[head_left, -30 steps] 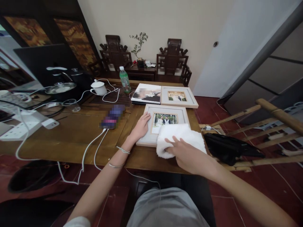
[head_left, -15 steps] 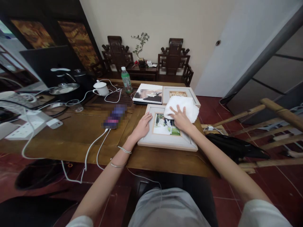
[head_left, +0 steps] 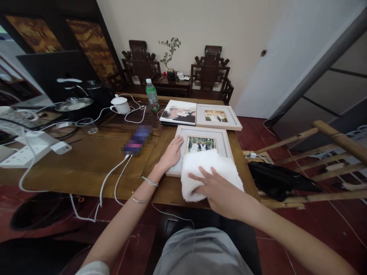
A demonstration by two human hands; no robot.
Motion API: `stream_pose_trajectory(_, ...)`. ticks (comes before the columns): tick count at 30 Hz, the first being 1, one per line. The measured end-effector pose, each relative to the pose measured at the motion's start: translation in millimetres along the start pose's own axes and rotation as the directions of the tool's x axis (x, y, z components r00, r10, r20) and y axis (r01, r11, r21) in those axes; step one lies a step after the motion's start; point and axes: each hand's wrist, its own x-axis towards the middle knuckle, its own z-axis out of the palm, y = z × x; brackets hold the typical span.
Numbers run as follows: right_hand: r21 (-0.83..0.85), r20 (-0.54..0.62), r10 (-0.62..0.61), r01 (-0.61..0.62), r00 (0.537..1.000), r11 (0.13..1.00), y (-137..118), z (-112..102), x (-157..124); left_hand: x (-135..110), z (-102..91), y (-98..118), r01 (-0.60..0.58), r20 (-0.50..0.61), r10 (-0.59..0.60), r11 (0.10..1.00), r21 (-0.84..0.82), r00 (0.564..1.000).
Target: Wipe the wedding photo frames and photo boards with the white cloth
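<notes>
A white-framed photo (head_left: 200, 138) lies flat on the wooden table (head_left: 86, 160) in front of me. My left hand (head_left: 172, 152) rests open on the frame's left edge, fingers flat. My right hand (head_left: 218, 189) presses a folded white towel (head_left: 209, 168) onto the near part of the frame, fingers spread over the cloth. The towel hides the frame's lower half.
Behind the frame lie a second framed photo (head_left: 218, 116) and a photo album (head_left: 179, 112). A phone (head_left: 137, 140) on a white cable, a green bottle (head_left: 151, 95), a white cup (head_left: 120, 105), a power strip (head_left: 25, 154) and kettles stand left. A bamboo chair (head_left: 315, 160) with a black bag stands right.
My right hand slid the towel from the frame's far right corner back toward me, over its near half. My left hand stayed on the frame's left edge.
</notes>
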Motion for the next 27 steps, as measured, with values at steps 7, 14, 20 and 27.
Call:
stream_pose_trajectory(7,-0.213,-0.238,0.217,-0.268,0.947,0.94,90.3,7.6,43.6,0.1,0.2,-1.4,0.006,0.005,-0.006,1.0,0.005,1.0)
stream_pose_trajectory(14,-0.341,-0.392,0.316,-0.456,0.864,0.822,151.5,-5.2,74.5,-0.1,-1.5,-2.2,0.008,0.007,-0.008,1.0,-0.019,1.0)
stream_pose_trajectory(20,-0.299,-0.218,0.307,-0.363,0.926,0.883,91.5,6.1,45.5,0.1,-1.1,-0.1,0.013,-0.003,-0.013,1.0,-0.011,1.0)
stream_pose_trajectory(27,-0.048,0.041,0.093,-0.091,0.995,0.995,11.7,-8.7,-9.9,0.7,-2.3,2.1,0.018,0.013,-0.018,0.999,0.027,1.0)
